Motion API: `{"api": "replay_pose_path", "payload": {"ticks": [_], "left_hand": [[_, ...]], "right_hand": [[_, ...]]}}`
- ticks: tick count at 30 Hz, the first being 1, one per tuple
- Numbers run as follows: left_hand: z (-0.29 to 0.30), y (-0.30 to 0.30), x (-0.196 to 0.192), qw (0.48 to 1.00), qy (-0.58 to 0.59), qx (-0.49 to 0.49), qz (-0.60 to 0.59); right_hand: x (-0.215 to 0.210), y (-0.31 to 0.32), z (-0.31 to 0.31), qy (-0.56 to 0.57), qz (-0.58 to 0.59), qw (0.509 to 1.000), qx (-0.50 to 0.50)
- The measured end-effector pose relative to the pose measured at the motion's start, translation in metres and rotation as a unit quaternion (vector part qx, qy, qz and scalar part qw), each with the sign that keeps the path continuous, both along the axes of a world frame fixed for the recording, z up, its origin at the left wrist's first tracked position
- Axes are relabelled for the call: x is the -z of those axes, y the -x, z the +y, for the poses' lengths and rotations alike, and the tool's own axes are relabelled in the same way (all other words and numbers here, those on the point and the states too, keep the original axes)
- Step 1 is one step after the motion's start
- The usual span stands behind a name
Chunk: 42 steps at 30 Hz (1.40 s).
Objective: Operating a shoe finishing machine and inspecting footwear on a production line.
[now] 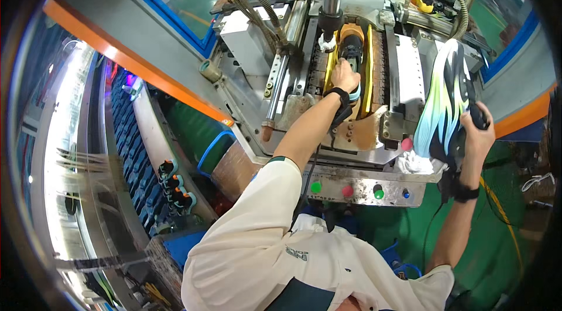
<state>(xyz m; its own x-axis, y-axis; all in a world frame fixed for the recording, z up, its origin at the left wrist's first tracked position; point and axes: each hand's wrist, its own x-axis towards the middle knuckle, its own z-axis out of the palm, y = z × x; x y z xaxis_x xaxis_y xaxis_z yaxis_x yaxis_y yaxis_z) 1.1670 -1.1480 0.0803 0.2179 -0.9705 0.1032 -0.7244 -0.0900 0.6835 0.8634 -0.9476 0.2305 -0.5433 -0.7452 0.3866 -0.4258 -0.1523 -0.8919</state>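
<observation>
A dark shoe (352,47) lies lengthwise in the machine's trough, between two yellow side pads (369,71). My left hand (345,77) reaches into the trough, its fingers curled closed at the shoe's opening. Part of that shoe is hidden beneath the hand. On the right, my right hand (477,130) grips a second shoe (440,103) by its black upper and holds it upright beside the machine. Its thick sole, streaked white, yellow-green and light blue, shows toward me.
A vertical metal press rod (331,9) stands over the trough. Push buttons (348,191) line the machine's front panel. An orange-edged guard (134,56) runs along the left. Beyond it, a conveyor (170,153) carries shoe parts. White cloth (414,164) lies at the front right corner.
</observation>
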Motion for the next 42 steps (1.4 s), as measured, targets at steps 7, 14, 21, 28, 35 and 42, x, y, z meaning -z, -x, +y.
{"api": "replay_pose_path", "payload": {"ticks": [7, 14, 21, 28, 35, 42], "left_hand": [[0.039, -0.064, -0.038, 0.821, -0.130, -0.009, 0.556], [0.250, -0.169, -0.122, 0.946, 0.041, 0.113, 0.301], [0.360, -0.235, -0.188, 0.831, -0.062, -0.120, 0.540], [0.438, -0.229, -0.168, 0.837, 0.096, -0.217, 0.493], [0.498, -0.212, -0.106, 0.875, 0.146, -0.362, 0.285], [0.490, -0.191, -0.122, 0.734, 0.059, -0.380, 0.560]], "right_hand": [[-0.040, -0.028, -0.157, -0.133, 0.240, 0.961, -0.033], [-0.008, -0.170, -0.265, -0.362, 0.332, 0.859, -0.141], [0.119, -0.229, -0.278, -0.249, 0.388, 0.885, -0.072], [0.144, -0.255, -0.258, -0.221, 0.383, 0.896, -0.036], [0.099, -0.266, -0.034, 0.040, 0.332, 0.900, -0.281], [0.245, -0.295, 0.087, -0.105, 0.319, 0.798, -0.500]]}}
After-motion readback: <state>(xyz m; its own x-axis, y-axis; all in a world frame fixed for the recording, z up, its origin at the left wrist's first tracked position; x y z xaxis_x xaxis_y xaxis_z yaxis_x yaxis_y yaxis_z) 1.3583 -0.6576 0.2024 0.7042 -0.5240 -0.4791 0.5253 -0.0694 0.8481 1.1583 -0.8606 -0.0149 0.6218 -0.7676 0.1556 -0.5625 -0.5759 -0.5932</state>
